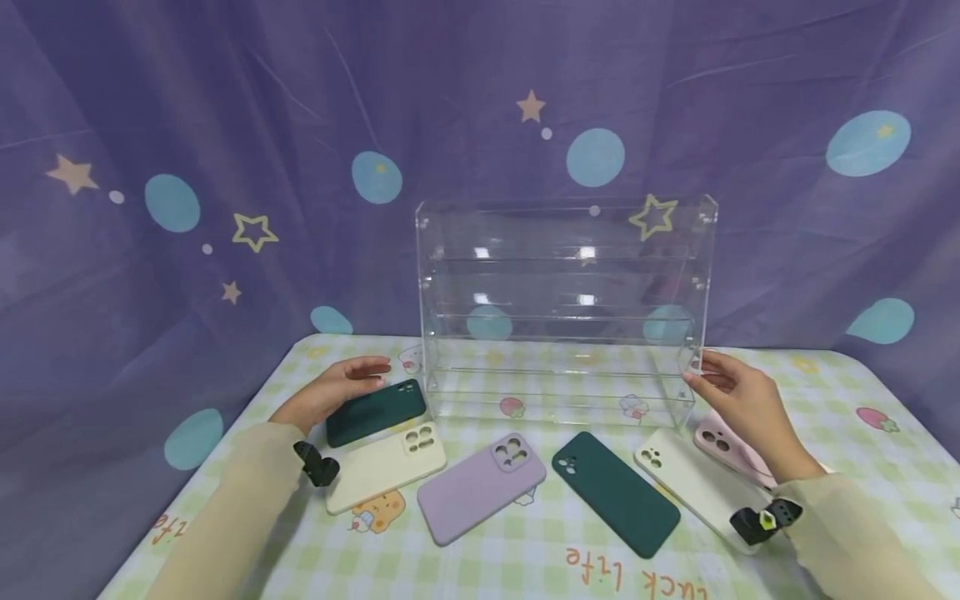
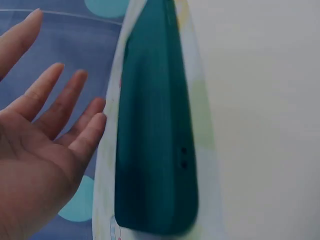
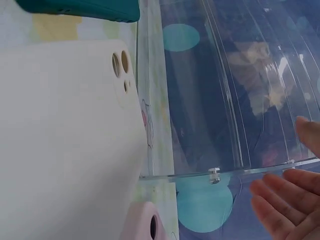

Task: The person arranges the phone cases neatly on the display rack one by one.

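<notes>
Left hand (image 1: 333, 392) and right hand (image 1: 738, 404), fingers apart, by a clear rack (image 1: 566, 317)

Nearest me, a purple phone case (image 1: 480, 496) and a green case (image 1: 615, 496) lie on the checked cloth (image 1: 360, 554), a white case (image 1: 378, 477) on either side. Beyond, my left fingers spread loosely beside a second green case (image 1: 378, 412); my right thumb and fingers, near a pink case (image 1: 737, 457), stand apart at the upright rack's side, touching or not I cannot tell.
</notes>
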A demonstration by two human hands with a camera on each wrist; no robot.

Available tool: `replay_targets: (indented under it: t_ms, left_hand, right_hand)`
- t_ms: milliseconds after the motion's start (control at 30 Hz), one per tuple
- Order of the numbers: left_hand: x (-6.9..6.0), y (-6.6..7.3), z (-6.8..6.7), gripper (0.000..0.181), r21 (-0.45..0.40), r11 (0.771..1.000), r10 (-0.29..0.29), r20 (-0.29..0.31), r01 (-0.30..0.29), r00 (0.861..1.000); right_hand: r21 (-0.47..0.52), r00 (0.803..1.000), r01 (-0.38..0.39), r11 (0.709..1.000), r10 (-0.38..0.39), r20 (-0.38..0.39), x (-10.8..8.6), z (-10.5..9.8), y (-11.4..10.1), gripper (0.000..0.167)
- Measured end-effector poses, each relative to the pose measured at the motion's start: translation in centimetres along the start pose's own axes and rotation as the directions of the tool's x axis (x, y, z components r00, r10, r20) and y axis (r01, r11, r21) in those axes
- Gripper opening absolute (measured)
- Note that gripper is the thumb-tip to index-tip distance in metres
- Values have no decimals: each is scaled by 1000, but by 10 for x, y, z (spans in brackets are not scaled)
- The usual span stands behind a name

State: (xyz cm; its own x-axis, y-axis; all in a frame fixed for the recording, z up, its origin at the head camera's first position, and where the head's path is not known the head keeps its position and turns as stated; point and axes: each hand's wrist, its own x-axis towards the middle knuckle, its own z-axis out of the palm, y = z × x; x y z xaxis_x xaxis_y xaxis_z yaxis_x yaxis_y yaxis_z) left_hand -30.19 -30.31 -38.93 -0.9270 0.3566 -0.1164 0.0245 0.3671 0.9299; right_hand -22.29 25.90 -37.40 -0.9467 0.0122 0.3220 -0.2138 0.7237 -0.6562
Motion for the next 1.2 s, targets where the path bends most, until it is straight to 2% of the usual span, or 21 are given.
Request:
replay_targets:
  t_ms: [200, 433, 567, 800, 967, 1200]
  left_hand:
    - [5, -5, -2, 65, 9, 1000, -7, 74, 7, 997]
    - [8, -7, 1, 64, 62, 997, -43, 60, 39, 997]
    - [10, -12, 0, 64, 98, 995, -38, 70, 31, 997]
    - [13, -14, 6, 71, 205, 977, 25, 123, -51, 992]
    - [14, -17, 8, 76, 266, 960, 44, 166, -87, 985]
    - [13, -21, 9, 79, 308, 948, 29, 156, -77, 987]
  right_hand:
    - [21, 998, -9, 1000, 11, -64, 0, 2, 4, 52]
    - [48, 996, -43, 998, 46, -70, 2, 6, 9, 47]
    - [35, 995, -52, 998, 55, -77, 2, 7, 10, 46]
    - [39, 992, -100, 994, 102, -68, 2, 5, 9, 47]
    - [49, 989, -132, 990, 135, -52, 1, 4, 10, 51]
    - [47, 990, -131, 990, 133, -41, 1, 6, 10, 52]
